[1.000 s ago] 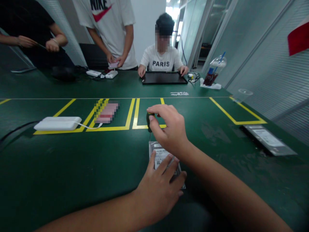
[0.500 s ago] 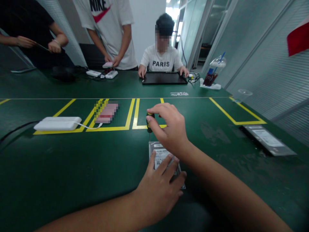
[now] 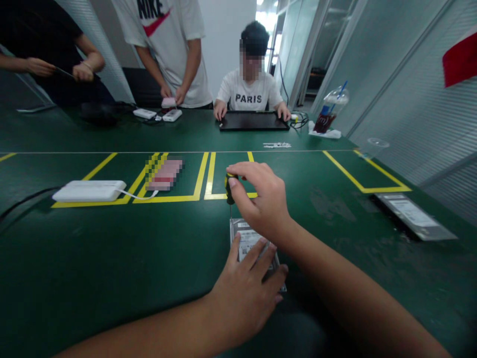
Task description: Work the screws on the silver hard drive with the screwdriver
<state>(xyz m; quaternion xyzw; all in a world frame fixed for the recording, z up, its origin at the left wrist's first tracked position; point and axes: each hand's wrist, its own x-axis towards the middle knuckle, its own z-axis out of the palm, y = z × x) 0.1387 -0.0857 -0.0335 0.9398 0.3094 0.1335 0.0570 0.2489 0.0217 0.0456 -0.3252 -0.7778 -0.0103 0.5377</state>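
Note:
A silver hard drive [image 3: 244,226] with a white printed label lies on the green table in front of me. My left hand [image 3: 248,278] is spread across it, fingers on the label and far side, thumb side by the right edge, holding it against the table; it covers much of the drive. Above the drive's far left corner, my right hand [image 3: 263,196] pinches the black-and-yellow handle of a screwdriver [image 3: 230,191] between thumb and index finger. The screwdriver stands nearly upright, its thin shaft reaching down to that corner. Whether a screw sits under the tip is too small to tell.
Another drive-like unit [image 3: 413,216] lies at the right, with small bits beside it. Yellow tape [image 3: 171,199] marks the table. A white power bank [image 3: 89,191] with cables is at left, near a pink blurred object [image 3: 166,174]. Across sit a drink cup [image 3: 328,114] and a person holding a black panel [image 3: 254,121].
The screwdriver handle has turned and tilts slightly left at the top, while my right thumb and fingers have shifted a little on it. My left hand and the hard drive stay in place.

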